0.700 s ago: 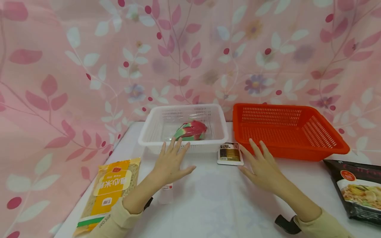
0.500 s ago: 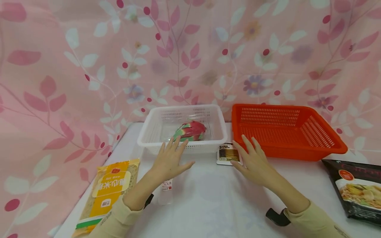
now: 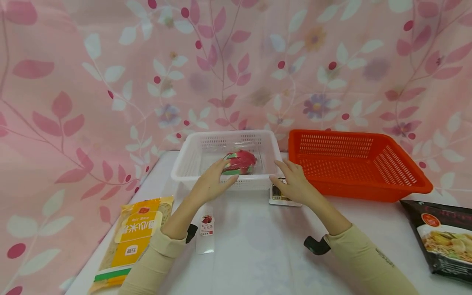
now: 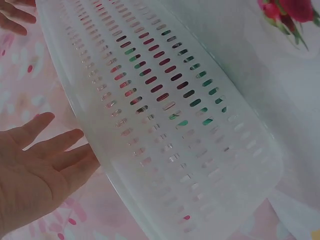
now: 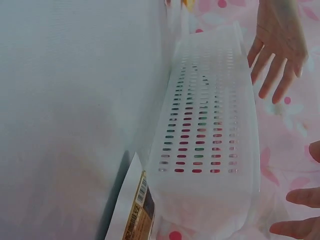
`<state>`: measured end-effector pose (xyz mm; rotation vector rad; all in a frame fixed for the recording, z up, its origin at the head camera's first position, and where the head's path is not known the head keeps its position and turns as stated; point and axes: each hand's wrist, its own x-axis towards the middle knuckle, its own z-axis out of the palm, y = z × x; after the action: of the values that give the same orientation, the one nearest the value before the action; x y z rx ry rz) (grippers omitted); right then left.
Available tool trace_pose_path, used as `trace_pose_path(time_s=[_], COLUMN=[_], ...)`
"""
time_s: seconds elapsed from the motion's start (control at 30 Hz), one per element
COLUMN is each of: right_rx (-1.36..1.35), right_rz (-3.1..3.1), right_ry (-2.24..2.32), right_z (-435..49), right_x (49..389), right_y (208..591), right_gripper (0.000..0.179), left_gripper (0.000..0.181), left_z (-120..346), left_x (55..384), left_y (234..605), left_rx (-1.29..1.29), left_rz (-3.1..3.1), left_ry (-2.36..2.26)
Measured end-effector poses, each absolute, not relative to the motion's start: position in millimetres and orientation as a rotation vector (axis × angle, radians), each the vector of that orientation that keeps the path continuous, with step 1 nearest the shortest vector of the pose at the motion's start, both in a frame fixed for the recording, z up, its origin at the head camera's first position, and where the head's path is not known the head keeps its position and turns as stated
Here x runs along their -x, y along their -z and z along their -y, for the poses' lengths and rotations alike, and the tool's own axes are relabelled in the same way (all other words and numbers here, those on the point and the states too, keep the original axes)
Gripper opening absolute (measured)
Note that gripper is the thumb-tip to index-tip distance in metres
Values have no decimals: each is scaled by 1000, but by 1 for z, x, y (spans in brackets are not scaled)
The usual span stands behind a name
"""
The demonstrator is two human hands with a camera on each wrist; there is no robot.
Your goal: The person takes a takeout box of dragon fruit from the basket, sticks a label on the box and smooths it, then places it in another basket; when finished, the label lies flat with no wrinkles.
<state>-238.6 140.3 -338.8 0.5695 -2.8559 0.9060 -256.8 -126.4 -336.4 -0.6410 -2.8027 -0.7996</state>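
Note:
A white perforated basket (image 3: 254, 177) holds a red-and-green dragon fruit (image 3: 242, 160) with clear plastic around it. My left hand (image 3: 211, 183) hovers over the basket's front rim left of the fruit, fingers slightly bent and thumb apart. Near the front right corner of the basket, my right hand (image 3: 295, 185) has its fingers extended toward the rim and grips nothing. Beneath the right hand lies a white packet with a brown label (image 3: 277, 196), partly covered. Through the slots of the basket wall (image 4: 200, 160), the fruit's red and green show in the left wrist view.
An orange-red basket (image 3: 354, 186) stands right of the white one. A yellow noodle bag (image 3: 138, 233) lies at left, a black noodle packet (image 3: 442, 237) at far right. A clear strip with a dragon-fruit label (image 3: 207, 227) lies by the left forearm. Floral cloth hangs behind.
My right hand has moved left, from in front of the orange-red basket to the white basket's right corner. My left hand has shifted slightly right and forward, its fingers less spread.

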Motion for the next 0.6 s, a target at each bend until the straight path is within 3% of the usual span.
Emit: trace_pose_path(time_s=[0.37, 0.6], right_rx=[-632, -595], right_rz=[2776, 2794], right_ry=[-1065, -1089], right_z=[-120, -107], right_x=[268, 287], right_y=[339, 340], right_gripper=[56, 55], left_gripper=[59, 64], left_z=[134, 145], left_x=[289, 305], left_y=[333, 340], left_rx=[612, 500], left_rz=[2796, 2845], left_ry=[895, 900])
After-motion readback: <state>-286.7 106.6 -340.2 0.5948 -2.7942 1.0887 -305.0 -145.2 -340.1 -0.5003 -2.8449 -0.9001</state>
